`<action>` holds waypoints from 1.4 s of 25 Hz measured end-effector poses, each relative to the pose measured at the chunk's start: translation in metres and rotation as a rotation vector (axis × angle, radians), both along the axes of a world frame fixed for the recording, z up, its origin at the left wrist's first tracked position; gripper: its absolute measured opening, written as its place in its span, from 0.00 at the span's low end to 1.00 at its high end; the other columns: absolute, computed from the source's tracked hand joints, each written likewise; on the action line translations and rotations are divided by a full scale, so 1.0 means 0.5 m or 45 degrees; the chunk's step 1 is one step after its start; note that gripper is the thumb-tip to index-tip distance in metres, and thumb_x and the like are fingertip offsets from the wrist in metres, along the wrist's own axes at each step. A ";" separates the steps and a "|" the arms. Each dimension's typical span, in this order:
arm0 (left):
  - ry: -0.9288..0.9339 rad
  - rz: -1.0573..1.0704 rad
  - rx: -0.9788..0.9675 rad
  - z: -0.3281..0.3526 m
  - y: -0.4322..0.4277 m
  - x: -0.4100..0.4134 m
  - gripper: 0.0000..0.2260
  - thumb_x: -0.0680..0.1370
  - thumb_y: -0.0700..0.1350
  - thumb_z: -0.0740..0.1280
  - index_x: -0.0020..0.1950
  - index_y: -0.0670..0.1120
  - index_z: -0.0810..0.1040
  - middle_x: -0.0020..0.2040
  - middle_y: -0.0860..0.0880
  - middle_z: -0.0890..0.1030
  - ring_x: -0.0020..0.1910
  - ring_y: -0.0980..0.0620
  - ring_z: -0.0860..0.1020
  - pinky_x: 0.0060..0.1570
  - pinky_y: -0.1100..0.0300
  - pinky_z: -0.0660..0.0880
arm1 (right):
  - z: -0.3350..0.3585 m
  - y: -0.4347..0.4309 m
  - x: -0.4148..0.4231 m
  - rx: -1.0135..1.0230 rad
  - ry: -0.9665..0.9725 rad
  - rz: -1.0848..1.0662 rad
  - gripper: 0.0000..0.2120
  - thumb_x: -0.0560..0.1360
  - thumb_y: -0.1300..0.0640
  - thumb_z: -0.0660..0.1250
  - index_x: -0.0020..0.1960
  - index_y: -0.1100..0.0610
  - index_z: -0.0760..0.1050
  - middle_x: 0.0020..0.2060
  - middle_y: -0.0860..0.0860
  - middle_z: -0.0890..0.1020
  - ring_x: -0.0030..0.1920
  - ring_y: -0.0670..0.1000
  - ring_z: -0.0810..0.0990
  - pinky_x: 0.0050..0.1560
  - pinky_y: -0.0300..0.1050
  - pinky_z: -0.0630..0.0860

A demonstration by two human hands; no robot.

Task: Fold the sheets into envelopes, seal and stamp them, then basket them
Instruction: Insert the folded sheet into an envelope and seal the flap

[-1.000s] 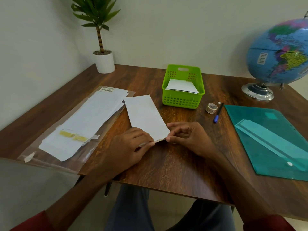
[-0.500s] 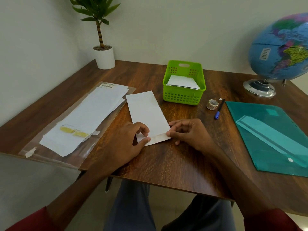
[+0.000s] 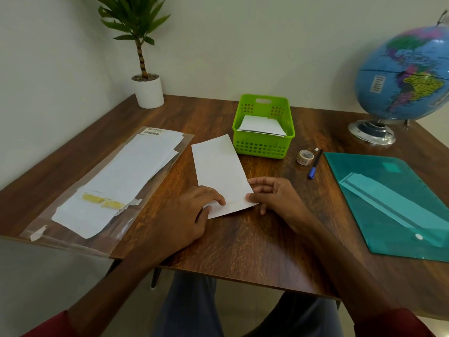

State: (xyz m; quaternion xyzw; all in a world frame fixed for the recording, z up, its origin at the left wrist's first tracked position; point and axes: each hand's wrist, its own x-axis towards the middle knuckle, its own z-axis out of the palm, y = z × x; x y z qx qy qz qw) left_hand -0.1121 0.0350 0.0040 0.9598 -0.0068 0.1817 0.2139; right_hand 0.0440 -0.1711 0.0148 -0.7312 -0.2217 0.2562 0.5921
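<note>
While the long white sheet (image 3: 220, 173) lay flat at the centre of the wooden table (image 3: 255, 251), its near end had been turned up into a narrow flap, and both hands sat on that end to keep the crease from springing open. The left hand (image 3: 189, 215), at about 7 o'clock from the sheet's middle, pressed curled fingertips down on the flap's left corner; nothing was gripped in it. The right hand (image 3: 274, 198), at about 5 o'clock, touched the flap's right corner with its thumb while the fingers spread loosely beside the paper's edge. The hands were apart, one at each corner, likely so the fold stayed square across its width.

At 1 o'clock from the sheet stood the green basket (image 3: 263, 147), just beside the sheet's far corner and already holding white folded paper, so finished pieces needed only a short reach. At 3 o'clock the tape roll (image 3: 305, 157) and blue pen (image 3: 315, 164) lay close together, apparently ready for sealing and marking. At 9 o'clock the spare sheets (image 3: 126, 176) rested on a clear plastic sleeve (image 3: 73, 229), probably the supply pile. This piece looked early in its folding.
</note>
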 end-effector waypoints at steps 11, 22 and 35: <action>-0.010 -0.063 0.220 0.018 -0.011 0.013 0.11 0.74 0.45 0.67 0.54 0.51 0.85 0.55 0.49 0.85 0.52 0.47 0.83 0.51 0.54 0.82 | 0.010 0.003 -0.014 -0.128 -0.132 0.102 0.24 0.70 0.57 0.80 0.64 0.55 0.79 0.49 0.50 0.87 0.37 0.45 0.83 0.30 0.34 0.76; -0.140 0.052 -0.008 0.022 -0.036 0.028 0.09 0.79 0.50 0.70 0.58 0.50 0.81 0.66 0.51 0.77 0.63 0.54 0.76 0.67 0.60 0.74 | 0.033 0.044 -0.093 0.069 -0.544 -0.293 0.16 0.75 0.57 0.76 0.61 0.53 0.80 0.57 0.45 0.84 0.51 0.41 0.84 0.50 0.37 0.83; 0.153 0.057 -0.295 0.098 -0.105 0.018 0.15 0.77 0.56 0.71 0.61 0.52 0.81 0.56 0.56 0.84 0.49 0.58 0.81 0.49 0.63 0.78 | 0.059 -0.071 -0.146 -0.273 -2.070 -0.098 0.27 0.70 0.65 0.78 0.67 0.56 0.76 0.57 0.58 0.79 0.49 0.55 0.81 0.39 0.48 0.81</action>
